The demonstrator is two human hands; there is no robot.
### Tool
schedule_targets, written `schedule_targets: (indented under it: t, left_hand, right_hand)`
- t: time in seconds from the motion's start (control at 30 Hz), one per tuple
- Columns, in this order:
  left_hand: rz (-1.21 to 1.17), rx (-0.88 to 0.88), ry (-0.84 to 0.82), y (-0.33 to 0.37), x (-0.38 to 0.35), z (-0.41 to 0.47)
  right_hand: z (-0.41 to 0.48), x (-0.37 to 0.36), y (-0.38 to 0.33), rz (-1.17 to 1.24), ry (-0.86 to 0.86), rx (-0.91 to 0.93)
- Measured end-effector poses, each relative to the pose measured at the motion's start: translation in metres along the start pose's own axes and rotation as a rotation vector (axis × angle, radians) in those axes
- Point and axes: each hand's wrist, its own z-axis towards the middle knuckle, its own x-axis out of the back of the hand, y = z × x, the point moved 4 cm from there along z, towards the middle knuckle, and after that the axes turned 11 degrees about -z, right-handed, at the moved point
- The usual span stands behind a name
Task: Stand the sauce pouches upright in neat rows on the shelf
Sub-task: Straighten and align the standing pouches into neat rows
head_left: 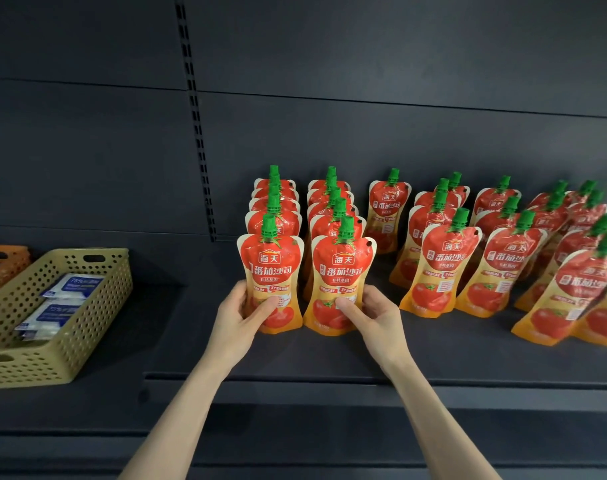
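Observation:
Red and orange tomato sauce pouches with green caps stand on a dark shelf [330, 358]. Two tight rows run front to back at the left. My left hand [241, 315] grips the lower part of the front pouch of the left row [271, 271]. My right hand [366, 311] grips the front pouch of the second row [342, 275]. Both pouches stand upright on the shelf. A single pouch [387, 209] stands behind them to the right. Further right, several looser rows of pouches [503, 258] lean at slight angles.
A perforated olive-yellow basket [87, 327] holding white and blue sachets sits on the shelf at the left, with an orange basket [4, 261] behind it. A slotted upright [196, 116] runs down the dark back panel. The shelf's front lip crosses below my wrists.

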Motion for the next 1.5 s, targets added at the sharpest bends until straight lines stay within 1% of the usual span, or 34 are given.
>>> schedule_targets:
  t: [0.07, 0.13, 0.23, 0.3, 0.4, 0.6, 0.7, 0.83, 0.93, 1.03, 1.13, 1.23, 1.33, 1.5]
  left_hand:
    - [0.045, -0.025, 0.037, 0.0, 0.002, -0.003]
    - [0.121, -0.075, 0.114, 0.0, 0.006, -0.009]
    - [0.243, -0.196, 0.248, 0.004, 0.009, -0.026]
    - [0.281, -0.279, 0.276, 0.009, 0.006, -0.04]
    - [0.239, -0.312, 0.177, 0.019, -0.011, -0.05]
    - [0.263, -0.345, -0.089, 0.059, -0.076, -0.042]
    - [0.293, -0.42, -0.159, 0.084, -0.118, -0.03]
    - [0.325, -0.523, -0.212, 0.109, -0.179, -0.011]
    - [0.362, -0.53, -0.216, 0.117, -0.22, 0.016]
    - [0.464, -0.532, -0.143, 0.118, -0.25, 0.051]
    - [0.594, -0.483, -0.067, 0.12, -0.269, 0.086]
    - [0.709, -0.399, -0.029, 0.124, -0.277, 0.122]
    - [0.871, -0.283, -0.063, 0.123, -0.278, 0.159]
    - [1.087, -0.117, -0.224, 0.121, -0.28, 0.212]
  right_hand:
    - [-0.002, 0.001, -0.001, -0.038, 0.006, 0.001]
    - [-0.007, 0.004, -0.001, -0.093, 0.025, 0.014]
    - [-0.016, 0.014, -0.004, -0.229, 0.093, 0.052]
    - [-0.023, 0.023, -0.007, -0.349, 0.153, 0.084]
    - [-0.031, 0.041, -0.016, -0.437, 0.213, 0.121]
    - [-0.028, 0.096, -0.052, -0.468, 0.26, 0.181]
    - [-0.016, 0.131, -0.071, -0.494, 0.283, 0.219]
    - [0.006, 0.18, -0.09, -0.557, 0.307, 0.302]
    - [0.032, 0.213, -0.099, -0.611, 0.265, 0.346]
    - [0.062, 0.238, -0.106, -0.703, 0.165, 0.383]
    - [0.096, 0.254, -0.112, -0.804, 0.046, 0.411]
    - [0.134, 0.261, -0.116, -0.858, -0.072, 0.394]
    - [0.174, 0.262, -0.113, -0.964, -0.169, 0.371]
    - [0.228, 0.258, -0.101, -1.103, -0.275, 0.328]
